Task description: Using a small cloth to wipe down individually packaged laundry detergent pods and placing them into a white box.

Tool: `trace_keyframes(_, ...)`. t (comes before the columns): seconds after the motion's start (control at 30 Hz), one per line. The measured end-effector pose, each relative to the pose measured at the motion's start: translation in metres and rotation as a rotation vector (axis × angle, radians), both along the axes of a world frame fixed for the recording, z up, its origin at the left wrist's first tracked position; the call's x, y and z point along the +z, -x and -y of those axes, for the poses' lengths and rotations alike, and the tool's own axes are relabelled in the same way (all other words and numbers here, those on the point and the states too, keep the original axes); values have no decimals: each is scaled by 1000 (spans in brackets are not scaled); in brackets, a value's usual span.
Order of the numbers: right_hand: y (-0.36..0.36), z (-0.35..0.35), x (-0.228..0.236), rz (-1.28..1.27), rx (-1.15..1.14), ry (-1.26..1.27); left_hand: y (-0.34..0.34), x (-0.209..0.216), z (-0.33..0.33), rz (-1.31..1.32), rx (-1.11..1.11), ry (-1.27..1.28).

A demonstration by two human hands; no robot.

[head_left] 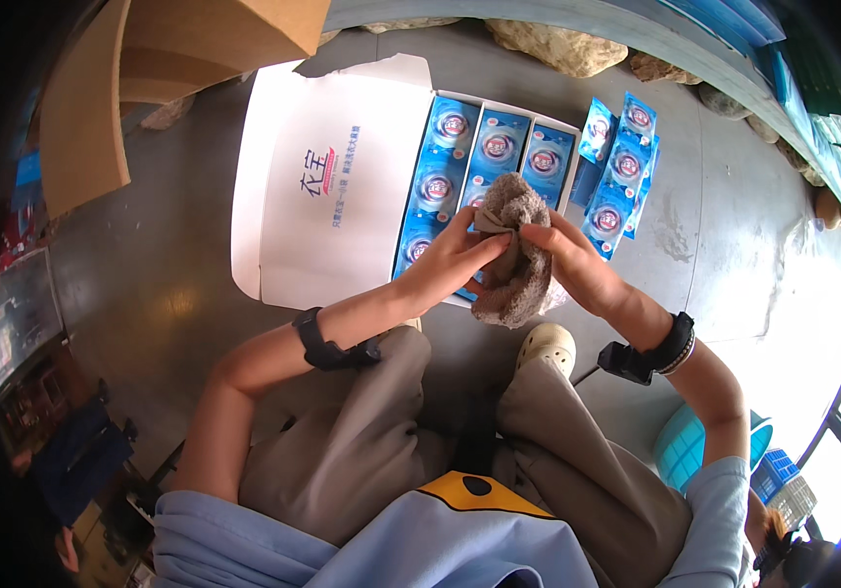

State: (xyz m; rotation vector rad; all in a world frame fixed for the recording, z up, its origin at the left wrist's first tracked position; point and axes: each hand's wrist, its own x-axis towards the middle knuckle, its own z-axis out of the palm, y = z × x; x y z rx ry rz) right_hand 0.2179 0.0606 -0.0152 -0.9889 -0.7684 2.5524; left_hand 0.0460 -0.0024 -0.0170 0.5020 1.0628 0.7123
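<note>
Both my hands grip a bunched grey-brown fluffy cloth (511, 299), held up over the near edge of an open white box (312, 186). My left hand (450, 257) pinches its left side, thumb pointing inward at a fold. On the other side my right hand (582, 267) has its fingers curled round the cloth, thumb near the left one. Behind the cloth, the box holds rows of blue packets (437, 188); the cloth and hands hide some of them. The box's lid lies folded out to the left.
More blue packets (626, 167) lie piled on the grey floor (170, 260), right of the box. A brown cardboard box (215, 44) stands far left. Rocks (557, 47) line the far edge. A turquoise basket (680, 446) is at the lower right, near my right arm.
</note>
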Motion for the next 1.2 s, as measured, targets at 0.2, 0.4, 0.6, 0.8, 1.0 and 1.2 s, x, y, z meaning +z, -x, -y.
trace_keyframes(0.2,-3,5,-7,221,41,-182,4,-10,6,-127,152,-295)
trace_keyframes(0.4,-18,1,-21,160,-46,-35,20,-1,8,-103,138,-189)
trace_keyframes(0.6,-19,4,-21,-11,-193,247,32,11,10,-49,85,-181)
trace_keyframes(0.8,-32,1,-23,-116,-252,434,31,15,4,-31,19,-115)
trace_keyframes(1.0,-33,1,-12,-74,-276,449,35,18,4,174,-76,135)
trace_keyframes(1.2,-46,-7,-11,-131,-268,340,57,13,15,109,-1,96)
